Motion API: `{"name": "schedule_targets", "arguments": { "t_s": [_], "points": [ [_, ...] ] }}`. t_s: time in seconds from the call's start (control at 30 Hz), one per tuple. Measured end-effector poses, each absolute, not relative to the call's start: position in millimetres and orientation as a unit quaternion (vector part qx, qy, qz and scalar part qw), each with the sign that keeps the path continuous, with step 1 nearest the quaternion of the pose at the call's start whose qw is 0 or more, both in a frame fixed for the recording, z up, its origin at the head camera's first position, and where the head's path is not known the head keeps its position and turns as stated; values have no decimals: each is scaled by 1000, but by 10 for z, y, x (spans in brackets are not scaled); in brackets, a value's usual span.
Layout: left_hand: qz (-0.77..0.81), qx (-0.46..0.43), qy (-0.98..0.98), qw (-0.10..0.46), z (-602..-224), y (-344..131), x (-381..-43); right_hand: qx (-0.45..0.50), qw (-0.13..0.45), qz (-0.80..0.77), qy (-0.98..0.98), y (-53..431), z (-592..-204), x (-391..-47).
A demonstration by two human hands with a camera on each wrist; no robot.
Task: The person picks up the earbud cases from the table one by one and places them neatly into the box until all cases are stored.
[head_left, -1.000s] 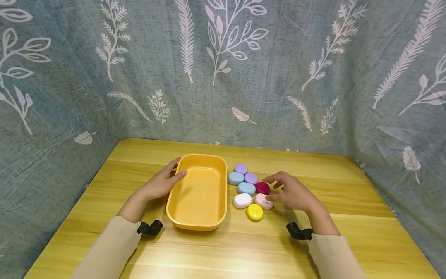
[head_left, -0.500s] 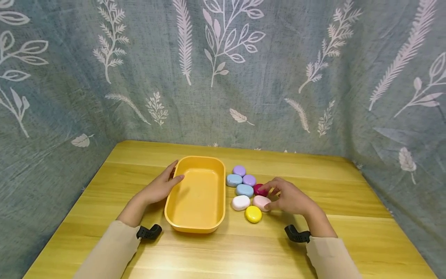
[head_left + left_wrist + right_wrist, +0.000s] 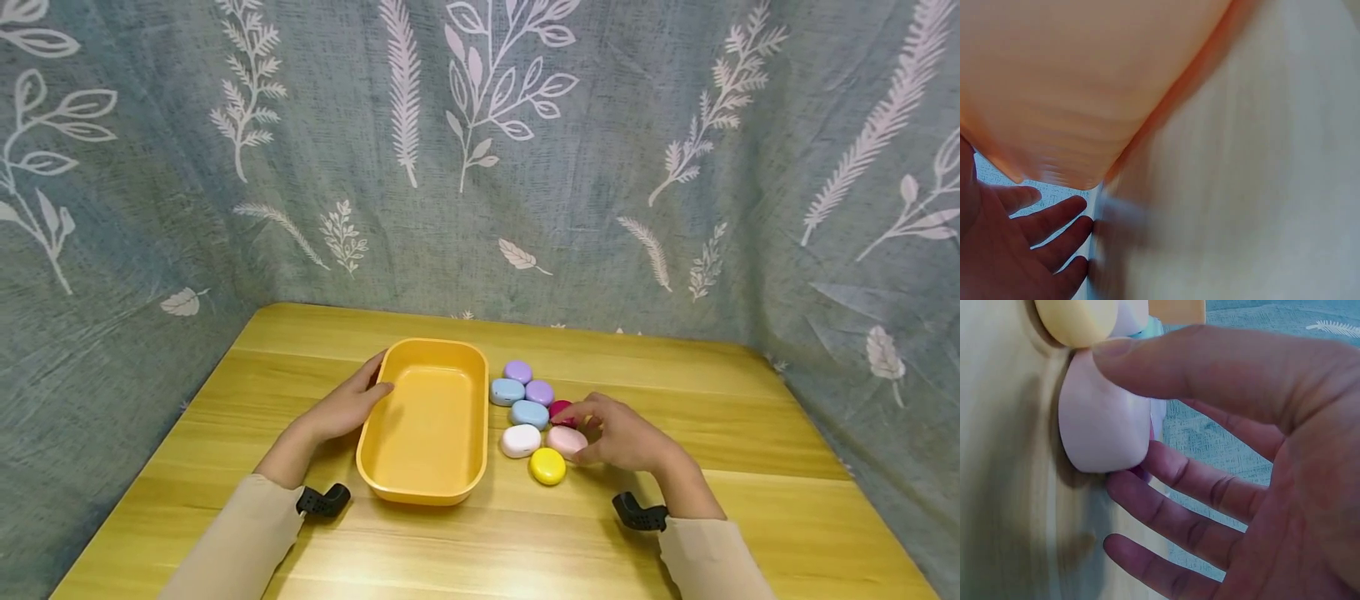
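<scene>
A deep yellow-orange plastic tub (image 3: 423, 492) stands on the table. My left hand (image 3: 341, 412) holds its left side, thumb over the rim and fingers along the outer wall; the left wrist view shows the fingers spread below the tub wall (image 3: 1085, 94). Right of it, my right hand (image 3: 618, 433) has thumb and fingers around a pale pink rounded case (image 3: 566, 442). Close up in the right wrist view, the thumb lies on one side of the pink case (image 3: 1104, 419) and fingers on the other. A crimson round piece (image 3: 561, 412), partly covered by fingers, sits just behind.
Beside the pink case are a yellow round piece (image 3: 547, 467), a white oval case (image 3: 521, 441), two light-blue oval cases (image 3: 529, 415) and two lilac round pieces (image 3: 517, 372). A leaf-patterned grey-blue curtain (image 3: 480, 250) surrounds the wooden table (image 3: 450, 558).
My right hand has come down and its thumb and fingers have closed in around the pink case. My left hand stays on the tub's side; the view has shifted slightly.
</scene>
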State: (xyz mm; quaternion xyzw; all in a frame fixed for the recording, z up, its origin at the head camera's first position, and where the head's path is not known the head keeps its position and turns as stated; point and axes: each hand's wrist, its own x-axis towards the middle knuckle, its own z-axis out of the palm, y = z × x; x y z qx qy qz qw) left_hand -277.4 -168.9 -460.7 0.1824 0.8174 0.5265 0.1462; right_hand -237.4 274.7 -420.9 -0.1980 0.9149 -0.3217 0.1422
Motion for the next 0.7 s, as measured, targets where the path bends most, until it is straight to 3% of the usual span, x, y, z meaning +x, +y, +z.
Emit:
{"name": "schedule_targets", "arguments": {
  "t_s": [0.7],
  "points": [
    [540, 170, 809, 158, -4633, -1677, -2745, -210, 138, -292, 923, 2662, -4224, -2341]
  ]
}}
